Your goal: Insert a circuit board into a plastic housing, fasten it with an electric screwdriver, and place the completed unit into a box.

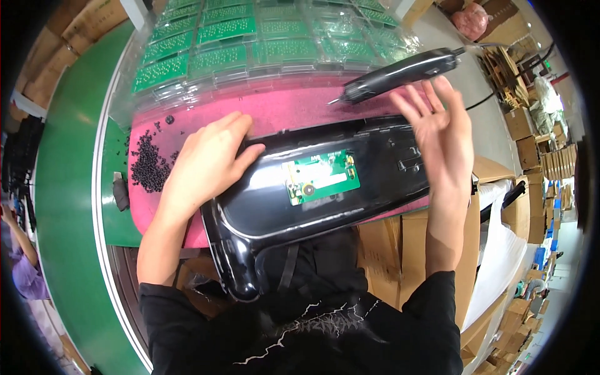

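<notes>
A long black glossy plastic housing (262, 206) lies slantwise across the pink mat and overhangs its near edge. A green circuit board (334, 181) sits in its middle. At the housing's left end is my left hand (212, 156), its thumb on the plastic and its bent fingers around the far corner. My right hand (440, 134) is raised over the right end, fingers spread and nothing in the palm. Just beyond those fingertips hangs a black electric screwdriver (400, 75), its bit pointing left and its cable running off to the right.
Small black screws (150, 164) are heaped on the left of the pink mat (287, 100). Behind it, stacked clear plastic trays (225, 53) hold green circuit boards. Cardboard boxes (381, 247) stand at the near right. Another person's arm (22, 240) shows at far left.
</notes>
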`<state>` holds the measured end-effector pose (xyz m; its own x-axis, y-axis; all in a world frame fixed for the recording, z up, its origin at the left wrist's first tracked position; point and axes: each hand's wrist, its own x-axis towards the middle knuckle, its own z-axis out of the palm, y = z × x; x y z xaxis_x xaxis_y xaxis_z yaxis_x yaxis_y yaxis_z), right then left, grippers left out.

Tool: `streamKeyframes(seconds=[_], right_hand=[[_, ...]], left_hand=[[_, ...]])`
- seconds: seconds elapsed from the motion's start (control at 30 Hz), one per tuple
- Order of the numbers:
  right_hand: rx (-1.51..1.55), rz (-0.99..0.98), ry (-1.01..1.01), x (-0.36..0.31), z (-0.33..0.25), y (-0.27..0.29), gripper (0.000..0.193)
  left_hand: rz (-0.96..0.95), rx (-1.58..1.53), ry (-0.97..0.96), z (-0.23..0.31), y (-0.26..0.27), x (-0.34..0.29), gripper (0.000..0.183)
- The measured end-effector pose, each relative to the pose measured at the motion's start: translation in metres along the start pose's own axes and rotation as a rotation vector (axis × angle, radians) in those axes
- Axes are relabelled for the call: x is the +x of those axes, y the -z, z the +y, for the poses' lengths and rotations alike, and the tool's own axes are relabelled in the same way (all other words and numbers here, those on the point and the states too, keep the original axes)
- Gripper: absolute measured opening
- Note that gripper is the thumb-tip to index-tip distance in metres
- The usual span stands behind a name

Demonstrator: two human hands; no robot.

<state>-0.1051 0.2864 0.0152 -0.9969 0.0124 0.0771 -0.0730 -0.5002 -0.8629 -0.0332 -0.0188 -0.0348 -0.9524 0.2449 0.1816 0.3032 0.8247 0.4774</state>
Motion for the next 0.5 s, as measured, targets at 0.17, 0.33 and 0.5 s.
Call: streamKeyframes(seconds=[0.17,0.33,0.5], right_hand=[[-0.83,-0.783,0.506,-0.064,-0.016,-0.048,0.025],[-1.076,-0.99,1.58,-0.093,-0.041,-0.071,0.014],[-1.317,-0.855,1.602,-0.082,-0.09,0.005,0.016]], left_hand=[[-0.019,0.021,-0.022,0.0,-0.01,0.0,0.024],[0.121,-0.083,-0.055,0.023,0.003,-0.003,0.01],[0.401,0.062,-0.183,0.034,0.017,-0.052,0.018]])
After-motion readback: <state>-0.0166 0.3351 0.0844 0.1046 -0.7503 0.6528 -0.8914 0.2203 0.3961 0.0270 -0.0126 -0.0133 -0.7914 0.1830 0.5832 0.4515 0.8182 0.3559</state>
